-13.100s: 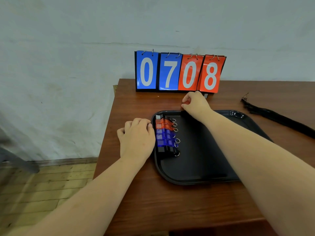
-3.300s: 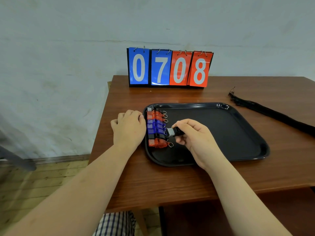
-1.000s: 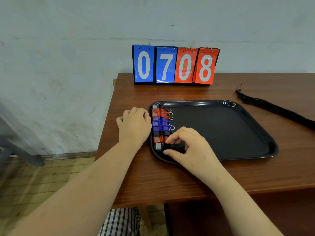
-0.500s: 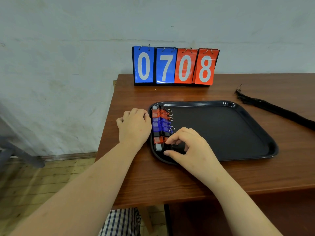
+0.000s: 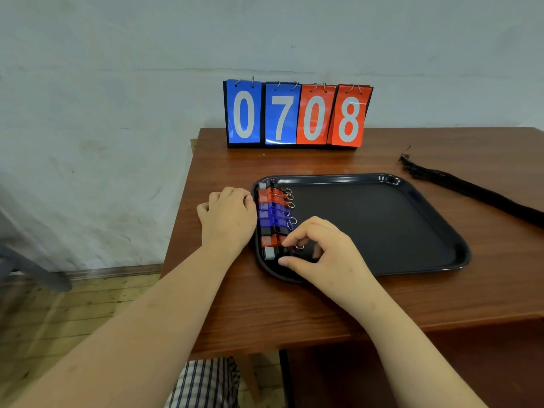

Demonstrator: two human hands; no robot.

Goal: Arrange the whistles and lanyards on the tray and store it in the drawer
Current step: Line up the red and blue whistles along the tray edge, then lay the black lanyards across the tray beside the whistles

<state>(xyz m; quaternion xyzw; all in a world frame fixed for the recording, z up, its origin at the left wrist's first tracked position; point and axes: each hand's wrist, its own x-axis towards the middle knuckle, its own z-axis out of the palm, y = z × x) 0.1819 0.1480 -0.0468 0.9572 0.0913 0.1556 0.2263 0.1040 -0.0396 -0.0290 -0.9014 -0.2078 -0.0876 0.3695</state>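
**Last whistle going into the row; lanyards not yet begun**

The right hand point(image 5: 326, 251) is over the near left corner of the black tray point(image 5: 412, 184). Its fingers point(image 5: 300, 234) are curled, with thumb and forefinger pinching a black whistle point(image 5: 275, 254) that lies at the near end of the row of whistles point(image 5: 273, 213). That row of red, blue and black whistles runs along the tray's left rim, mouthpieces outward and key rings inward.

The left hand point(image 5: 228, 219) rests on the tabletop point(image 5: 294, 304) just beside the rim. It is loosely fisted and seems to hold nothing.

The step looks like squaring up this end whistle. The bundle of black lanyards point(image 5: 471, 189) lies on the tabletop to the right, apart from the tray. The likely next move is to let go and reach across for them, gathering the loose cords without scattering the row. No drawer is in view. A flip scoreboard point(image 5: 297, 116) stands at the back.
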